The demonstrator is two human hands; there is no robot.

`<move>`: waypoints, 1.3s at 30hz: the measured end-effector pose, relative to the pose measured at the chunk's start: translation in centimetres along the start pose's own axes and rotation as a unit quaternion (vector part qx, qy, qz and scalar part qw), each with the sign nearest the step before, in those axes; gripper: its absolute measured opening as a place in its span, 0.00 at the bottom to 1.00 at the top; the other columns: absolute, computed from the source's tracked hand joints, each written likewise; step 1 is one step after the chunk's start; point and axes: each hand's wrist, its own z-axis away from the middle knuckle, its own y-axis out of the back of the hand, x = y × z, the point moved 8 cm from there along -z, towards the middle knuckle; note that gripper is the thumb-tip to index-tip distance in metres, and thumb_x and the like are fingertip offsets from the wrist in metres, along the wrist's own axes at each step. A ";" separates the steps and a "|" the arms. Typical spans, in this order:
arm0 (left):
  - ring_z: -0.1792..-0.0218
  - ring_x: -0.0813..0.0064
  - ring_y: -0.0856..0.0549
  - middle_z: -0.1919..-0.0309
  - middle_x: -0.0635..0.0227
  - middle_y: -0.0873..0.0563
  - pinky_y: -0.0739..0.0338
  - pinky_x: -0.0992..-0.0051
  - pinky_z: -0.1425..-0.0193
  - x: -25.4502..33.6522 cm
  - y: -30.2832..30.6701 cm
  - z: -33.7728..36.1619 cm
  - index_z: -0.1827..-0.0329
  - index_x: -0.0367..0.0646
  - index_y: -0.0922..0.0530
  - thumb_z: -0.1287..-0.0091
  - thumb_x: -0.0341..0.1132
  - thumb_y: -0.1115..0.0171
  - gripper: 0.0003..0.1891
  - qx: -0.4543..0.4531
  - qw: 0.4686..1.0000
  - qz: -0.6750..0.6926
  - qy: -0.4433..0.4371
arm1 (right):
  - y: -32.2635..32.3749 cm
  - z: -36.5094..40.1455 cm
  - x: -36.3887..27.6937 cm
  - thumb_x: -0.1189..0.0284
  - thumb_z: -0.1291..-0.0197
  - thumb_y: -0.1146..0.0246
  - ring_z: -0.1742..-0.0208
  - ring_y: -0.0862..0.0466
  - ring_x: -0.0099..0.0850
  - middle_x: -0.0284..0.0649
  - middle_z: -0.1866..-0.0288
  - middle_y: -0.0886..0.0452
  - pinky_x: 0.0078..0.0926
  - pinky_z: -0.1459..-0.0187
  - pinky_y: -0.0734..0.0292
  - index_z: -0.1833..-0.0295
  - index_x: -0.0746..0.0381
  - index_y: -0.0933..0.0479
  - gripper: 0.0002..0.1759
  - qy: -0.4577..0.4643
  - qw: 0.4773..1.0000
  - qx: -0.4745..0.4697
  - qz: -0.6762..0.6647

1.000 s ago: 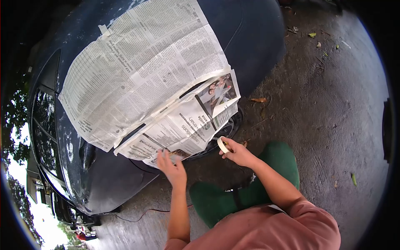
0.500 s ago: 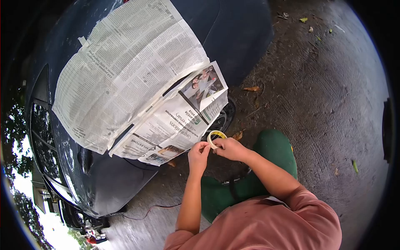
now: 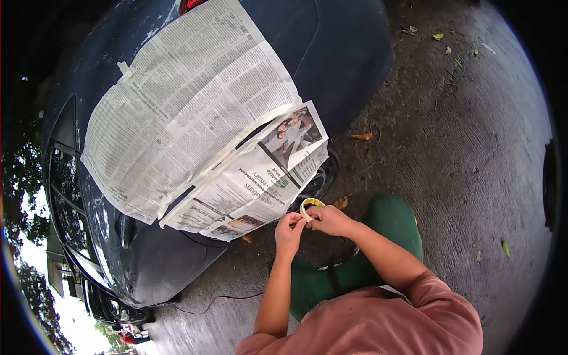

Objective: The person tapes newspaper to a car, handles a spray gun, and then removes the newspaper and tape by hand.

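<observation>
A roll of masking tape (image 3: pixel 307 211) is held upright in my right hand (image 3: pixel 332 219), the fingers wrapped on its lower side. My left hand (image 3: pixel 289 231) pinches close against the roll, its fingertips at the tape's edge; a short bit of tape seems to run between the two hands. Just beyond them, newspaper sheets (image 3: pixel 236 195) cover the wheel area of a dark blue car (image 3: pixel 340 53). A larger newspaper sheet (image 3: pixel 195 100) lies over the panel above, with strips of tape along its edges.
Part of a wheel (image 3: pixel 319 183) shows beyond the newspaper's lower edge. A red tail light (image 3: pixel 191 5) is at the top. Dry leaves (image 3: pixel 362 136) lie on the rough concrete ground (image 3: pixel 455 177). A thin cord (image 3: pixel 219 297) runs along the ground; another vehicle (image 3: pixel 109 302) stands at lower left.
Both hands, still together at the tape roll, sit slightly lower and further right in view. The car and newspapers have shifted the same way, as the camera moved.
</observation>
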 end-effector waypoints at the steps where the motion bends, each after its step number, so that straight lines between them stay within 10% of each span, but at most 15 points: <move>1: 0.58 0.76 0.12 0.59 0.63 0.10 0.18 0.75 0.49 0.1 0.0 0.1 0.54 0.34 0.15 0.32 0.31 0.27 0.10 -0.003 1.000 -0.010 -0.003 | -0.1 0.0 -0.1 0.70 0.38 0.31 0.58 0.12 0.50 0.50 0.61 0.12 0.44 0.56 0.19 0.52 0.62 0.18 0.11 -0.003 1.000 -0.005 -0.013; 10: 0.65 0.83 0.16 0.66 0.70 0.11 0.21 0.78 0.58 -4.2 -0.9 0.1 0.56 0.35 0.14 0.30 0.31 0.29 0.08 -0.038 0.998 -0.038 0.038 | -0.7 0.2 0.8 0.70 0.37 0.35 0.56 0.13 0.55 0.55 0.62 0.14 0.52 0.54 0.19 0.55 0.65 0.21 0.10 0.063 0.984 0.004 0.167; 17: 0.66 0.83 0.14 0.66 0.69 0.10 0.17 0.78 0.60 -5.9 -2.2 1.0 0.57 0.35 0.13 0.30 0.32 0.31 0.08 -0.024 0.995 0.000 0.099 | -1.6 0.2 1.1 0.71 0.48 0.33 0.64 0.12 0.47 0.48 0.72 0.15 0.47 0.33 0.24 0.63 0.61 0.17 0.07 0.152 0.937 0.000 0.315; 29: 0.65 0.80 0.13 0.65 0.66 0.10 0.18 0.76 0.57 -4.2 -1.9 2.3 0.55 0.35 0.13 0.29 0.30 0.34 0.08 0.111 0.991 -0.045 -0.063 | -1.2 0.1 1.9 0.66 0.41 0.33 0.59 0.13 0.55 0.53 0.65 0.14 0.53 0.53 0.19 0.57 0.62 0.19 0.12 0.056 0.964 -0.053 0.256; 39: 0.64 0.81 0.13 0.64 0.67 0.10 0.16 0.78 0.55 -7.0 -2.4 2.2 0.55 0.32 0.13 0.29 0.28 0.32 0.07 0.042 0.987 0.100 0.115 | -1.4 0.7 1.3 0.68 0.38 0.34 0.60 0.12 0.55 0.54 0.65 0.14 0.52 0.56 0.17 0.57 0.64 0.20 0.10 0.089 0.960 -0.006 0.266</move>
